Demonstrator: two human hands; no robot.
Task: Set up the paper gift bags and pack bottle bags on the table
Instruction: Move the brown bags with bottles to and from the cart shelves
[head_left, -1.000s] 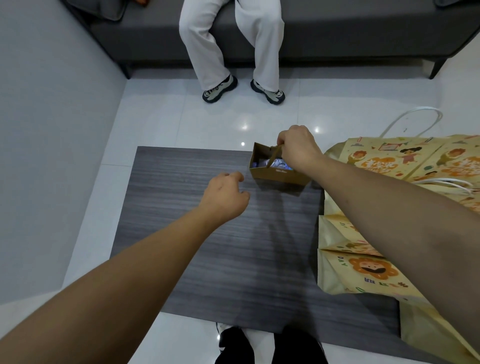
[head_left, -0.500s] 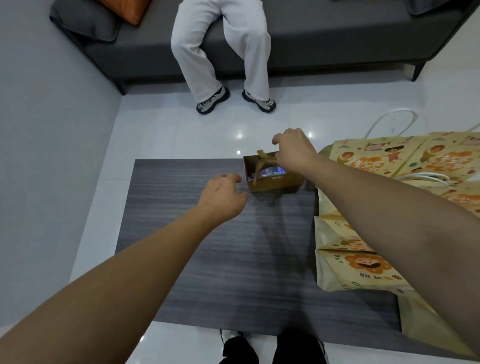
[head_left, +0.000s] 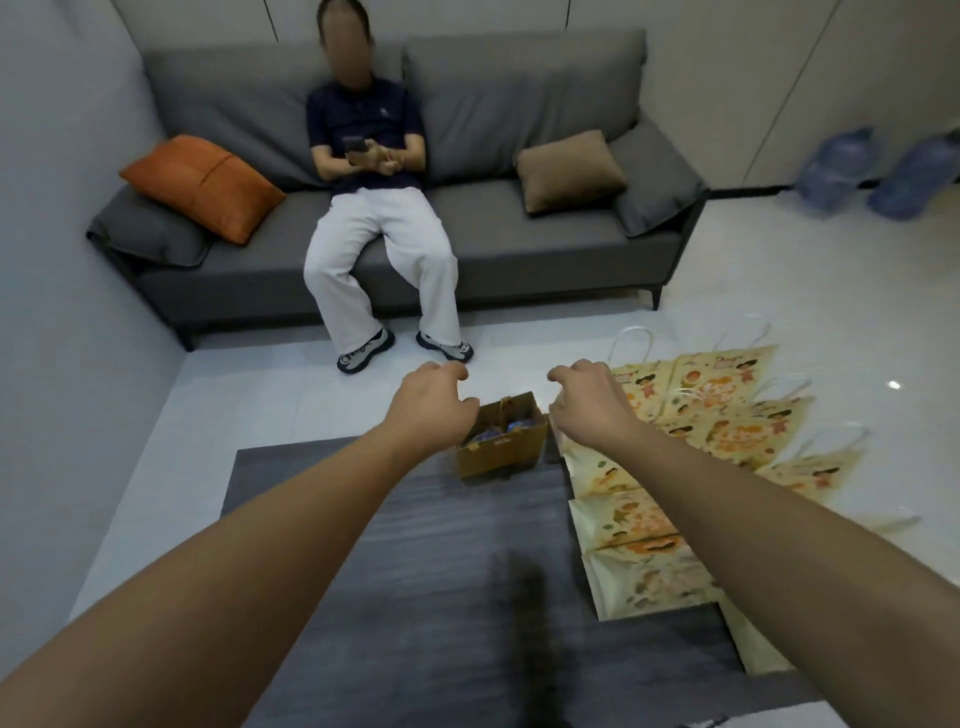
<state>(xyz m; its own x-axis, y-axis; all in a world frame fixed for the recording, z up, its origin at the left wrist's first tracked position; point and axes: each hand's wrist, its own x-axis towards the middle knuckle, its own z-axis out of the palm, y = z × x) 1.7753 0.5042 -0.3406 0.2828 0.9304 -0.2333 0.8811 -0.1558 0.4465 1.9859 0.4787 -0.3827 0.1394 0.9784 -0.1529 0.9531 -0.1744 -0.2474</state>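
Note:
A small brown paper bag (head_left: 511, 451) stands upright at the far edge of the dark wood-grain table (head_left: 426, 597), with something blue inside and its handle sticking up. My left hand (head_left: 431, 405) hovers just left of the bag with fingers loosely curled, holding nothing. My right hand (head_left: 589, 402) hovers just right of it, fingers loosely curled and empty. Several flat yellow cartoon-print gift bags (head_left: 639, 519) lie overlapping along the table's right side and beyond it.
A person sits on a grey sofa (head_left: 545, 249) across the white tiled floor, looking at a phone. Orange (head_left: 202, 184) and brown (head_left: 569, 169) cushions lie on the sofa. Two blue water jugs (head_left: 836, 169) stand at the far right.
My right hand has let go of the brown bag's handle and moved right of it. My left hand moved up beside the bag. The view has tilted up toward the sofa.

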